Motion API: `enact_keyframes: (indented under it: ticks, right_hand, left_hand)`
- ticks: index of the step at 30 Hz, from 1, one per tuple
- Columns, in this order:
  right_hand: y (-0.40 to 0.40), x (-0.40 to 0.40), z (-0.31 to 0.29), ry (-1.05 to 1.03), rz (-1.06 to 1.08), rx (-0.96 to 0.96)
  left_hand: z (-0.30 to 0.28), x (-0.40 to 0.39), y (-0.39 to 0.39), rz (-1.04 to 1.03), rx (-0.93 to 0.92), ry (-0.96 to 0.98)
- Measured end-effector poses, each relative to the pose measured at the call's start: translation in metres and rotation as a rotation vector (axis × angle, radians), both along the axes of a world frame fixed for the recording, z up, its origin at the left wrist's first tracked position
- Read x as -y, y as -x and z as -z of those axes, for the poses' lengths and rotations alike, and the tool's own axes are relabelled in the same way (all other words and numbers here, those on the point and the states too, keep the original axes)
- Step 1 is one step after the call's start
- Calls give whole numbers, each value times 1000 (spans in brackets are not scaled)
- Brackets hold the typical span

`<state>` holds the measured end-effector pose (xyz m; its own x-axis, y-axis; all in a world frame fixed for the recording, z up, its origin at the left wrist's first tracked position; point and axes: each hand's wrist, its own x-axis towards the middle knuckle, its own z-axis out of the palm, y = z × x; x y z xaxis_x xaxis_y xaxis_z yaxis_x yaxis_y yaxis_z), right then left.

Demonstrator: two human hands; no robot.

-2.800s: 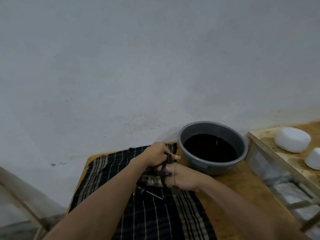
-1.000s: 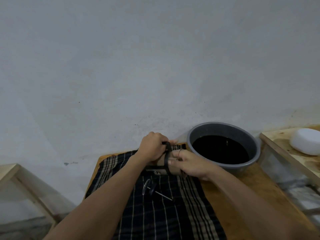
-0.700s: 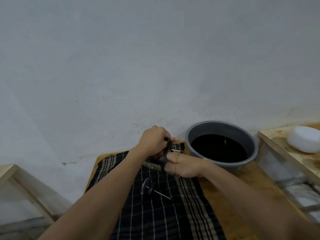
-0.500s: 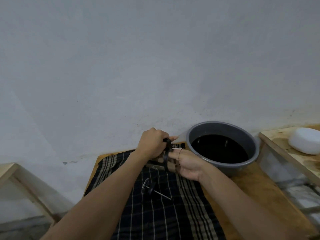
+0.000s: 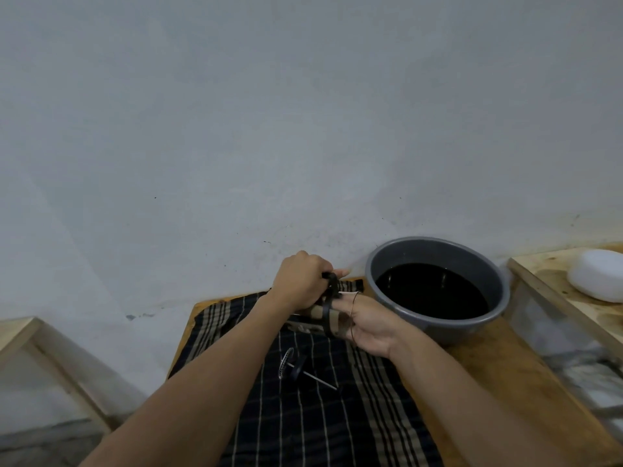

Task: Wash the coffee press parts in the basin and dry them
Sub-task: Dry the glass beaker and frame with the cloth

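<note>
Gripping carafe frame with left hand, right hand cupping it; wet glass could slip onto cloth.

Held part: coffee press frame, black bands over clear glass, a tan patch showing through. Cloth under the grip: black, checked with thin white lines and wider beige stripes. Plunger below the grip: black disc, silver mesh rim and rod. Basin right of the grip: grey, its water near-black. Table: brown wood. Wall beyond: pale grey-blue. Far right: white tub.
</note>
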<state>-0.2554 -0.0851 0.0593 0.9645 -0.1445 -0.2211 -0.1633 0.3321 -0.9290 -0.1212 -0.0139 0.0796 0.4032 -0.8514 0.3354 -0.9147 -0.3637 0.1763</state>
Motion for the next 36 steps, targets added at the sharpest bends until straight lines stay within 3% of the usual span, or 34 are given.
enact_keyframes:
  ticks: [3, 6, 8, 10, 12, 14, 16, 19, 24, 26, 29, 31, 33, 36]
  right_hand:
    - [9, 1, 4, 174, 17, 60]
    - [26, 11, -5, 713, -79, 223]
    - [27, 13, -15, 885, -189, 244]
    - [24, 11, -26, 792, -312, 156]
    - [20, 7, -27, 505, -424, 82]
    - [15, -4, -22, 371, -359, 42]
    - [9, -15, -8, 498, -168, 77]
    - [12, -23, 4, 845, 44, 260]
    - [27, -14, -13, 1124, 6, 424]
    - [33, -13, -23, 1039, 41, 437]
    - [45, -6, -45, 633, 411, 467]
    - [46, 8, -55, 488, 612, 453]
    - [42, 15, -59, 369, 635, 449]
    - [33, 4, -48, 281, 398, 377]
  left_hand:
    - [0, -6, -4, 11, -53, 50]
    - [-6, -13, -15, 37, -215, 76]
    - [-13, -15, -16, 48, -287, 90]
    - [-17, -13, -12, 26, -262, 54]
    - [-16, -12, -7, -20, -182, 16]
    - [-9, -15, -5, -77, -137, 23]
    - [-2, -18, -8, -108, -177, 31]
    - [-1, -21, -17, -77, -355, -9]
    - [-1, -28, -16, -36, -579, -105]
    - [0, -30, -14, -26, -624, -132]
    - [6, -42, -28, -113, -684, -123]
    - [12, -55, -33, -196, -785, -120]
    - [15, -60, -33, -229, -871, -104]
    - [14, -53, -21, -316, -1006, 7]
